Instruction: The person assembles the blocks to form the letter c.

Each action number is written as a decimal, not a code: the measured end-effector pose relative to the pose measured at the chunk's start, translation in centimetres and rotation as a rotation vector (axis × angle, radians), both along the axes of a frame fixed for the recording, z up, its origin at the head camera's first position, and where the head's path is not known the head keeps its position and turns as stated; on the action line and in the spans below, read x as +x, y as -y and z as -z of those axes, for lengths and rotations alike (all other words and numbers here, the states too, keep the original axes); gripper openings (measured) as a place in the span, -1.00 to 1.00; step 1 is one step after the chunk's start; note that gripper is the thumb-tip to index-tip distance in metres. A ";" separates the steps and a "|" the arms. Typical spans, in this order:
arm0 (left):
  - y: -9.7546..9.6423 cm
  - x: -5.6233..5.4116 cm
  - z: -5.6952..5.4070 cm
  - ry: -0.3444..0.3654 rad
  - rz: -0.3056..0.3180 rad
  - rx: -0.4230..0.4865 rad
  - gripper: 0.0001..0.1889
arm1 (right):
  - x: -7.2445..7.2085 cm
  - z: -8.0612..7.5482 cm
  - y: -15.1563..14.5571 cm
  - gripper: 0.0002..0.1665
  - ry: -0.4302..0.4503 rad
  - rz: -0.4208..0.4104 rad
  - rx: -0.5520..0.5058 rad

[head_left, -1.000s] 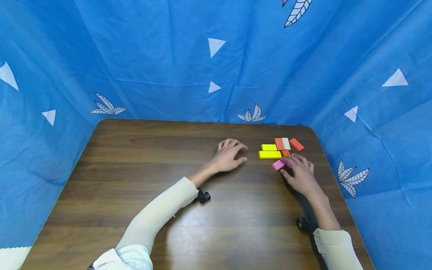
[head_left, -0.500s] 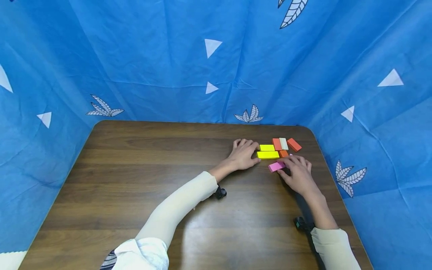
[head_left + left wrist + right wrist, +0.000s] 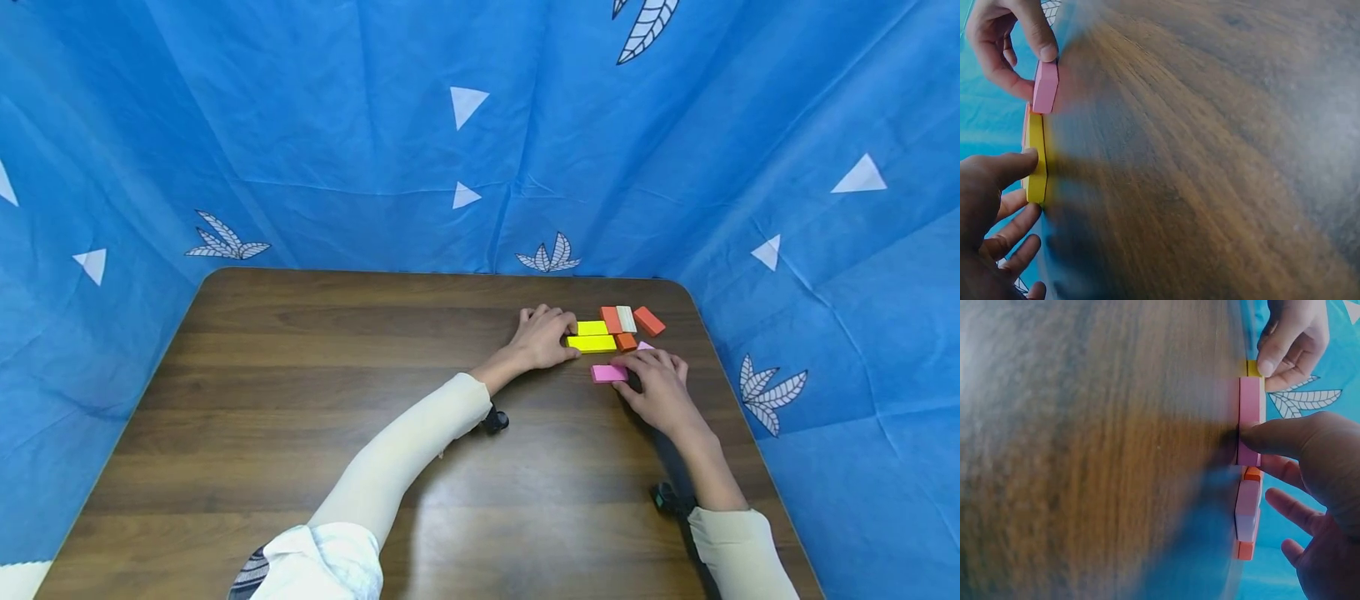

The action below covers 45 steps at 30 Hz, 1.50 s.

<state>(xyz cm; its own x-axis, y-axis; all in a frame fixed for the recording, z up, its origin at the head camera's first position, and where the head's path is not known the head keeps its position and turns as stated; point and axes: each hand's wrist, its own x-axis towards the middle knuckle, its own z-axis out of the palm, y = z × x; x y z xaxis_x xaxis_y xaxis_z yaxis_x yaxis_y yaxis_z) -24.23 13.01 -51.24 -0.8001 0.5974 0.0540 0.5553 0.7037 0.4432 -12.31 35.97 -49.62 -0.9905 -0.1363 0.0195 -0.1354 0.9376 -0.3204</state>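
On the table's right side, in the head view, two yellow blocks lie side by side, a front one (image 3: pixel 592 343) and a back one (image 3: pixel 592 328). My left hand (image 3: pixel 540 339) holds them at their left end; its thumb touches the front block's near face. My right hand (image 3: pixel 662 390) pinches a pink block (image 3: pixel 606 373) between thumb and fingers, just in front of the yellow pair. In the right wrist view, this pink block (image 3: pixel 1249 400) lies lengthwise under the thumb. A second pink block (image 3: pixel 1247 509) sits beyond those fingers, mostly hidden in the head view.
Touching the yellow pair's right end are a small orange block (image 3: pixel 626 342) and a red-orange block (image 3: pixel 610 320). A whitish block (image 3: pixel 627 319) adjoins that one. Another red-orange block (image 3: pixel 648 321) lies angled farther right. Blue cloth (image 3: pixel 337 150) hangs around the wooden table (image 3: pixel 300 400).
My left hand has moved right, from bare table to the yellow blocks' left end. My right hand has turned the pink block from slanted to nearly parallel with them.
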 end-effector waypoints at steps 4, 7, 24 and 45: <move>0.0 -0.1 0.1 0.008 0.002 -0.002 -0.64 | 0.0 0.1 0.1 -0.52 0.007 0.005 -0.002; 0.2 -0.1 0.2 0.010 0.002 0.004 -0.64 | 0.0 0.2 0.1 -0.53 0.008 0.007 -0.014; 4.7 0.0 0.4 0.016 -0.024 0.060 -0.67 | -0.3 0.7 0.0 -0.57 -0.035 0.028 -0.078; 20.5 2.4 -0.9 -0.019 -0.242 0.160 -0.70 | -2.5 1.1 4.3 -0.55 -0.021 -0.072 -0.158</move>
<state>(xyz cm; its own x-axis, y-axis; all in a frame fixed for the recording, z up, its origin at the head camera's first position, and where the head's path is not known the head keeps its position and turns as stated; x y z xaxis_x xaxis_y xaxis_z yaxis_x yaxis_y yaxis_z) -21.83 -7.49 -50.37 -0.9165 0.3714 0.1483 0.3885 0.7387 0.5508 -14.82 31.64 -50.75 -0.9774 -0.2006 0.0670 -0.2087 0.8635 -0.4591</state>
